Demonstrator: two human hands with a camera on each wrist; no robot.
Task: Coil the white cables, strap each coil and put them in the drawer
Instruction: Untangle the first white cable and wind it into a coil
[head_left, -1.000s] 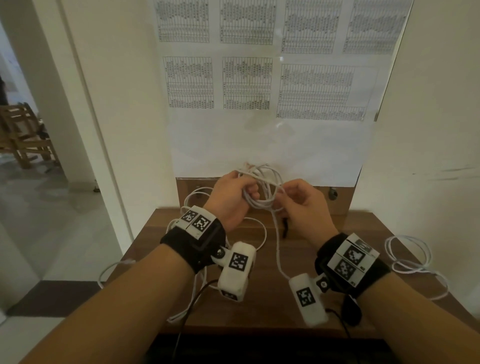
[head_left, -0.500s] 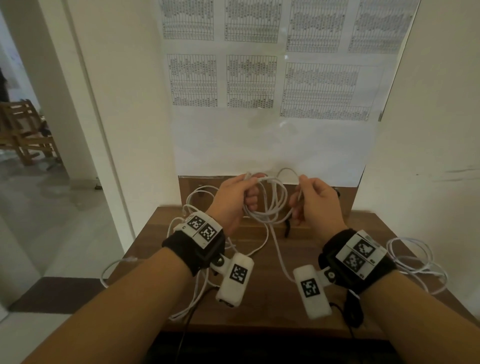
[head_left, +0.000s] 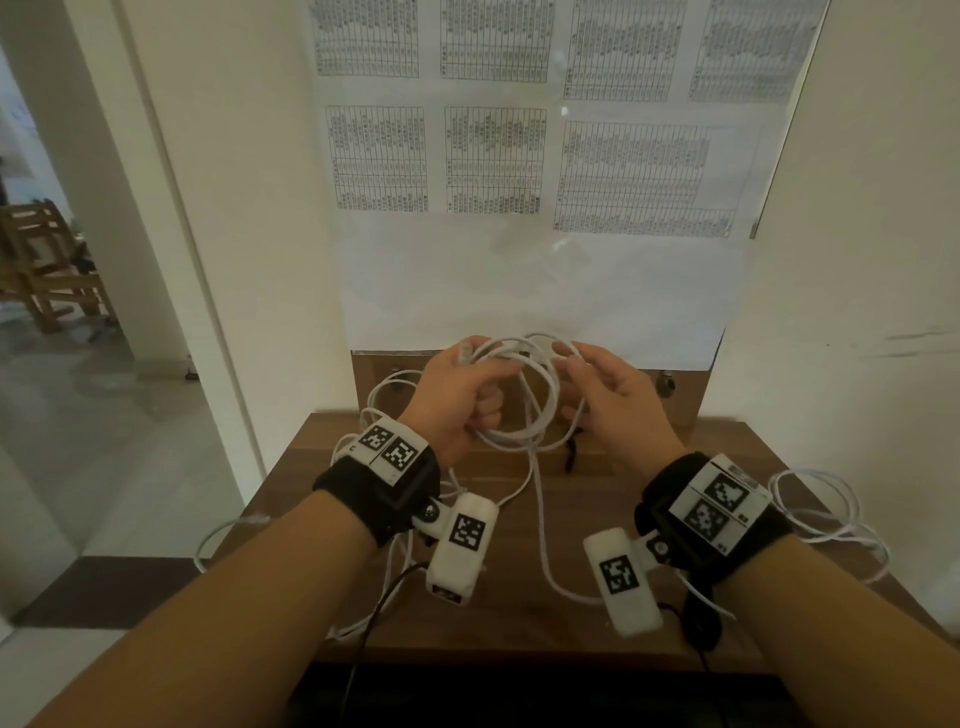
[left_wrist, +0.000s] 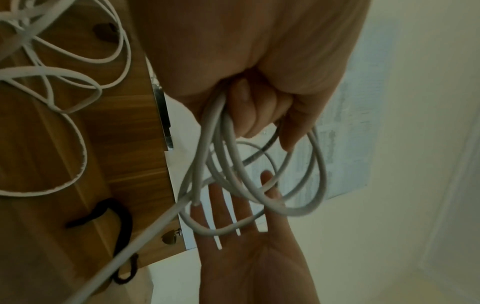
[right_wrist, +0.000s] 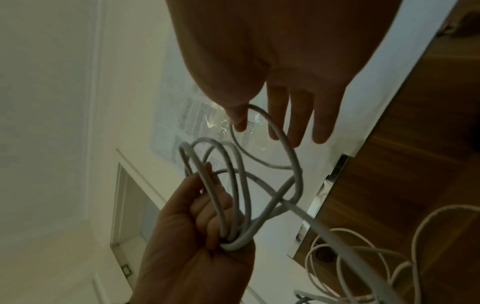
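My left hand (head_left: 460, 397) grips a coil of white cable (head_left: 527, 410) above the back of the wooden table (head_left: 597, 561). In the left wrist view its curled fingers (left_wrist: 250, 115) wrap several loops (left_wrist: 293, 207). My right hand (head_left: 605, 387) is beside the coil with straight fingers (right_wrist: 298, 117), and one loop (right_wrist: 283, 139) lies across them. The cable's tail (head_left: 540, 514) hangs down onto the table. A black strap (head_left: 571, 457) lies on the wood under the hands, also seen in the left wrist view as the strap (left_wrist: 122, 222).
A loose white cable (head_left: 826, 512) lies at the table's right edge, another loose cable (head_left: 382, 400) at the back left, trailing off the left side. A papered wall stands right behind the table. A doorway and a wooden chair (head_left: 49, 265) are at the left.
Both hands have risen and moved apart, widening the loops. My right hand let go its pinch on the cable and now has straight fingers against the coil.
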